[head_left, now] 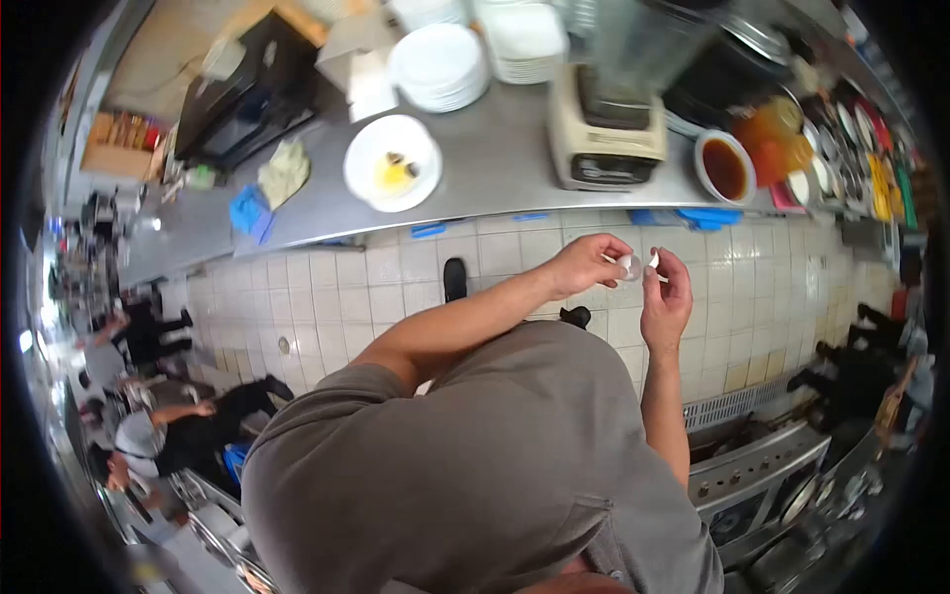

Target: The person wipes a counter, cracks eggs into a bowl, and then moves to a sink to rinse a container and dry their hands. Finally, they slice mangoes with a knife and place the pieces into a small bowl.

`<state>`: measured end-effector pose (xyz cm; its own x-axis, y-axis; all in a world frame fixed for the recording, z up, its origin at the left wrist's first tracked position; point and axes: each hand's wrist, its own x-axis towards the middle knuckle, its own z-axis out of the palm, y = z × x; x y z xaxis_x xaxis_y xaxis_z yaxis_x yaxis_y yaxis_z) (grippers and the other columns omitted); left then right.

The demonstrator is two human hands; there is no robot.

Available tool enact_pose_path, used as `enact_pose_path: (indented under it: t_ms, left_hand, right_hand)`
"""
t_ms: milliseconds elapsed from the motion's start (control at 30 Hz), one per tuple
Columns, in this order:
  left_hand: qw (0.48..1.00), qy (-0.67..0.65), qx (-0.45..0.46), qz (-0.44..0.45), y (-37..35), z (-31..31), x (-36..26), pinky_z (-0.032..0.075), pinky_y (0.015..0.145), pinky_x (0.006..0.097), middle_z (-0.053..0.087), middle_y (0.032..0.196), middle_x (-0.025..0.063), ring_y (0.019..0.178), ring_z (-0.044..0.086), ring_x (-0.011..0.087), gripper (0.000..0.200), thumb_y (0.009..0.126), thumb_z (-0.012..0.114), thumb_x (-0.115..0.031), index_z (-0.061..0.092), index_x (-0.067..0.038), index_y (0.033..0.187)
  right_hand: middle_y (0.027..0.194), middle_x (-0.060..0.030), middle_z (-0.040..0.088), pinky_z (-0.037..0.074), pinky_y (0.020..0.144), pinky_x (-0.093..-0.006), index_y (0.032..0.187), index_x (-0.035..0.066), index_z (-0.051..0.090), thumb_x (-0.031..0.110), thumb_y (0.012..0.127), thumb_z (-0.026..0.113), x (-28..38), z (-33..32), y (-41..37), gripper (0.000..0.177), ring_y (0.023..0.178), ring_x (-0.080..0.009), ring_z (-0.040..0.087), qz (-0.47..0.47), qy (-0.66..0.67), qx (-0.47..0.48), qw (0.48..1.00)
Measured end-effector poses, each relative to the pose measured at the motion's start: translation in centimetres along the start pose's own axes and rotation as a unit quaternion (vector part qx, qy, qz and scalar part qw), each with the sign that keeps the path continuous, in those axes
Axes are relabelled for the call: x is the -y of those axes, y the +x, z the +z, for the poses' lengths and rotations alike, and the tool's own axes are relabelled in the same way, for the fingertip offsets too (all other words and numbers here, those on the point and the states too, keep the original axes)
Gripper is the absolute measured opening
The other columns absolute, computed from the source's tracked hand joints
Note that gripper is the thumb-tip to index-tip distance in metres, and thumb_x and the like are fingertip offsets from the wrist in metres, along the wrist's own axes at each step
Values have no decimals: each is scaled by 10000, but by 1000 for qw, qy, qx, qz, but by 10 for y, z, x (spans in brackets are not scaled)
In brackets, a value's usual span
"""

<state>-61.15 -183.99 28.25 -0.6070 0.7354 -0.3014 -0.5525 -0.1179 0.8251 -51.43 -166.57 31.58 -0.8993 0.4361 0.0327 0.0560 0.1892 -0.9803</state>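
Observation:
My left hand (586,267) pinches a whitish, partly see-through piece that looks like eggshell (628,267). Close beside it, my right hand (668,297) holds a second small white shell-like piece (654,259) between thumb and fingers. Both hands are in front of the counter edge, over the tiled floor, with a small gap between them. On the counter to the left stands a white bowl (366,163) with yellow, egg-like contents (395,176) and small dark bits in it.
The steel counter (485,148) holds stacked plates (437,64), a blender (609,129), a bowl of dark red liquid (723,168), a black microwave-like box (247,94), and blue and pale cloths. A stove (762,465) is behind at right. Other people are at both sides.

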Motion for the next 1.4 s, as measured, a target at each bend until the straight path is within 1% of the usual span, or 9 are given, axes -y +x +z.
enact_pose_path:
  t_ms: [233,400,567,733,833,1000,1167,1267,1400]
  left_hand:
    - [984,-59,157,-58,116,164,13,546,1015,393,628,1276,96,1187,636,209,347,1003,654,-61,548,-44,1334]
    - [976,-86,187,-77,201,228,11,536,1046,416,620,1309,113,1238,616,225,349,1010,634,-42,524,-50,1342]
    - [982,-53,177,-25,304,284,-2,556,1018,381,609,1322,137,1187,647,218,388,988,684,-47,522,-13,1340]
    - [979,6,205,3,432,363,-14,577,966,355,669,1223,125,1123,675,190,380,986,702,-63,537,7,1321]
    - [968,41,241,-61,506,434,-26,576,962,349,667,1241,126,1120,674,184,366,986,702,-68,554,3,1313]
    - [920,110,365,-87,626,552,-19,566,876,301,657,1274,113,1066,666,147,418,994,706,-101,556,-3,1372]
    - [933,203,286,-78,750,638,27,572,858,316,665,1251,100,1035,677,155,364,1021,690,-208,588,-28,1321]
    - [938,234,220,-131,829,680,35,573,877,327,677,1256,94,1049,684,175,251,1058,634,-240,618,-39,1209]
    - [963,192,171,-84,894,727,20,574,882,330,678,1274,110,1050,685,175,188,1073,600,-203,616,-34,1155]
  right_hand:
    - [1086,-86,706,566,782,-303,1199,28,609,46,964,683,-7,-176,11,248,980,-156,679,-12,9,-113,994]
    - [1202,-90,686,568,800,-284,1190,20,584,33,977,667,-18,-256,64,229,1070,-157,671,15,28,-123,992]
    - [1185,-114,695,581,766,-284,1237,16,575,105,931,765,-32,-342,148,372,1032,-173,689,-39,-14,-124,991]
    - [1121,-130,719,583,739,-303,1308,7,555,123,892,807,-29,-451,226,500,981,-206,717,-2,-78,-127,989]
    - [1104,-101,723,572,738,-286,1326,9,554,82,895,793,-44,-531,253,498,964,-173,712,16,-39,-185,982]
    - [1143,-86,674,575,731,-280,1406,21,492,2,944,689,-92,-674,289,503,987,-140,659,36,183,-209,960]
    - [1188,-79,629,634,722,-331,1467,48,418,-21,930,619,-196,-836,379,577,1024,-167,645,18,281,-272,920]
    - [1159,-113,640,633,751,-347,1418,-9,471,-22,910,632,-250,-941,461,534,988,-191,660,48,243,-306,919]
    - [1141,-98,657,645,762,-356,1322,-3,574,-11,899,657,-333,-1100,552,432,1008,-207,667,138,163,-337,917]
